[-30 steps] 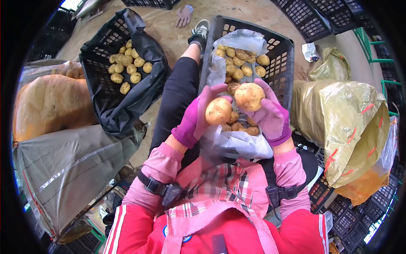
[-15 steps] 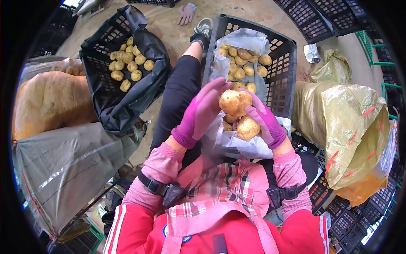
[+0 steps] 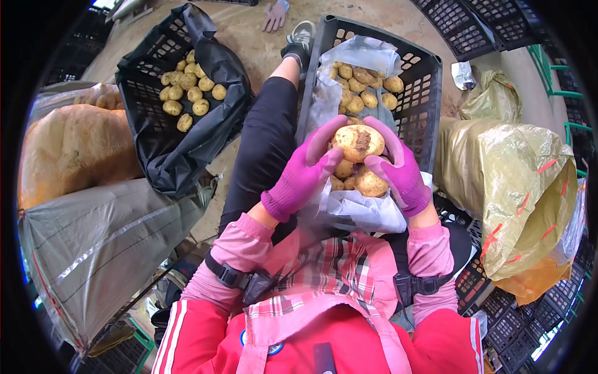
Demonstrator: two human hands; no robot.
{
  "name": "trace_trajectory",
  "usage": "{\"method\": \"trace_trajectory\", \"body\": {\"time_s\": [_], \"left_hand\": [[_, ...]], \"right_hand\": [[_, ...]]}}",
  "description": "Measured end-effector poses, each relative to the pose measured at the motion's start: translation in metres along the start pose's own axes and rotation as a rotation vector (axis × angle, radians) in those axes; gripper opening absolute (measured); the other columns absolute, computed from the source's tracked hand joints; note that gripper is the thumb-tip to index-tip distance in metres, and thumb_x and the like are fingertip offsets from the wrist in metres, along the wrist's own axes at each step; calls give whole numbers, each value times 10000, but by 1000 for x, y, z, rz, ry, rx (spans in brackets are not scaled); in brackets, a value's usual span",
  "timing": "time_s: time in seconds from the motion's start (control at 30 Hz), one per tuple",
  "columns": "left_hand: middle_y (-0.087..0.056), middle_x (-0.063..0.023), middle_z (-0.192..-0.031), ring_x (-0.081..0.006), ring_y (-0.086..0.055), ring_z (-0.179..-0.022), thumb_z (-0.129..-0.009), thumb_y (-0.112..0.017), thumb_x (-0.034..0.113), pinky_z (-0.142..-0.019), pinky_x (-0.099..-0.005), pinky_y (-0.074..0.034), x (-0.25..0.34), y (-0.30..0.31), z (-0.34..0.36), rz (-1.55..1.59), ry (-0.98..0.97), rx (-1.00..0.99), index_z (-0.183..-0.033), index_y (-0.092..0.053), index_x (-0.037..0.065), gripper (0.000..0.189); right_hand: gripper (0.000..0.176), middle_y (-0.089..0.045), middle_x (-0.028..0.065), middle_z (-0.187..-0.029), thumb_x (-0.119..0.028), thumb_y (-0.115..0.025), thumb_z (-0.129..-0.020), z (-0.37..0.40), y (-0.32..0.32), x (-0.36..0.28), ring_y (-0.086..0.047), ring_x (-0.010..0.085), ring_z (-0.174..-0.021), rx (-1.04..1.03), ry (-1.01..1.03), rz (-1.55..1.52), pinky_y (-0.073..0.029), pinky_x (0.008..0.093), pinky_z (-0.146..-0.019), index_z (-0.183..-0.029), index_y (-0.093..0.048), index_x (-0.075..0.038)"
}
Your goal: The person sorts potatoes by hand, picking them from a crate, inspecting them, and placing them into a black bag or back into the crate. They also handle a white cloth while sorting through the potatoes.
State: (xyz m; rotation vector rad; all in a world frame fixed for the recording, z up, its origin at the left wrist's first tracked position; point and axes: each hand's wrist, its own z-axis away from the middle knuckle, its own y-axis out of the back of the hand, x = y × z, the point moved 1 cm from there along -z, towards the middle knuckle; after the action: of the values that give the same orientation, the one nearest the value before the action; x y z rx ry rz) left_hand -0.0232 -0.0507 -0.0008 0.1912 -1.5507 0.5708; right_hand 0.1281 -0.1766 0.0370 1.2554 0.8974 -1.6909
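Head view. 1 potato held between left hand (nine o'clock side) and right hand (three o'clock side); both gloved, fingers curled in to its width. Position: above near half of crate 1; pile partly hidden, full count not possible. From held potato: crate 2, ten o'clock, approx. 15 smaller potatoes; 1 loose glove, eleven o'clock, on floor.

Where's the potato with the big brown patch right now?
In the head view, the potato is near the middle, held between the left hand and the right hand, over the near part of the pale-lined black crate.
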Motion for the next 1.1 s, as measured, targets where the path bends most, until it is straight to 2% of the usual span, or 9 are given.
{"method": "trace_trajectory", "body": {"time_s": [0.2,0.4,0.5,0.67,0.8,0.83,0.97,1.07,1.1], "left_hand": [[-391,-244,-1433,-289,-424,-1327,-985,-555,314,-1097,-345,-325,-11,-5,6,-325,-25,-4,-1481,-228,-33,689],[-396,-267,-1424,-351,-401,-1341,-1005,-496,255,-1098,-371,-321,-13,-12,7,-461,-80,5,-1481,-232,-34,616],[-452,-227,-1394,-295,-436,-1327,-1036,-419,275,-1087,-348,-333,-18,-17,7,-476,-105,38,-1437,-332,-36,515],[-576,-220,-1227,-317,-590,-1125,-1034,-418,224,-968,-365,-445,-19,-19,1,-425,-29,164,-1338,-465,4,378],[-582,-206,-1197,-294,-641,-1015,-1037,-430,251,-902,-348,-488,-45,-7,-1,-78,308,279,-1296,-486,-13,374],[-559,-126,-1290,-209,-601,-1126,-1045,-403,380,-954,-356,-494,-19,-13,-2,200,467,279,-1354,-481,27,476],[-458,-158,-1415,-224,-483,-1283,-1029,-287,531,-1065,-362,-402,-44,1,-6,-36,304,179,-1442,-380,28,657],[-443,-150,-1439,-231,-437,-1327,-1024,-273,547,-1105,-353,-344,-26,-1,-9,169,196,101,-1468,-342,29,686],[-441,-142,-1439,-228,-413,-1345,-1021,-379,493,-1109,-350,-334,-15,-5,-8,386,198,46,-1474,-324,24,654]], "right_hand": [[686,-561,115,-1352,-167,-787,-773,1,-9,12,-543,219,-1246,100,157,464,-438,331,-1021,-1380,-487,-58],[648,-578,110,-1323,-204,-769,-763,5,-9,6,-570,282,-1208,140,241,720,-485,355,-970,-1355,-522,-117],[642,-585,107,-1306,-227,-763,-762,7,-11,6,-580,293,-1184,157,246,765,-498,367,-948,-1352,-527,-131],[647,-591,116,-1290,-227,-765,-754,12,-20,6,-587,297,-1169,174,206,815,-501,376,-942,-1352,-530,-145],[661,-601,139,-1289,-190,-772,-766,12,-10,10,-592,262,-1184,95,195,703,-472,347,-976,-1363,-514,-69],[662,-606,142,-1274,-195,-770,-774,11,-6,12,-605,255,-1161,83,221,643,-489,341,-946,-1368,-506,-71],[627,-616,143,-1206,-244,-717,-847,11,3,10,-625,215,-1080,22,14,-6,-502,309,-897,-1381,-470,-25],[574,-613,130,-1172,-317,-615,-921,16,9,-11,-630,201,-1024,-109,-193,-230,-498,302,-883,-1378,-458,-7],[558,-619,126,-1160,-372,-521,-964,16,10,-4,-639,183,-981,-146,-189,-231,-502,293,-849,-1376,-449,-3]]}}
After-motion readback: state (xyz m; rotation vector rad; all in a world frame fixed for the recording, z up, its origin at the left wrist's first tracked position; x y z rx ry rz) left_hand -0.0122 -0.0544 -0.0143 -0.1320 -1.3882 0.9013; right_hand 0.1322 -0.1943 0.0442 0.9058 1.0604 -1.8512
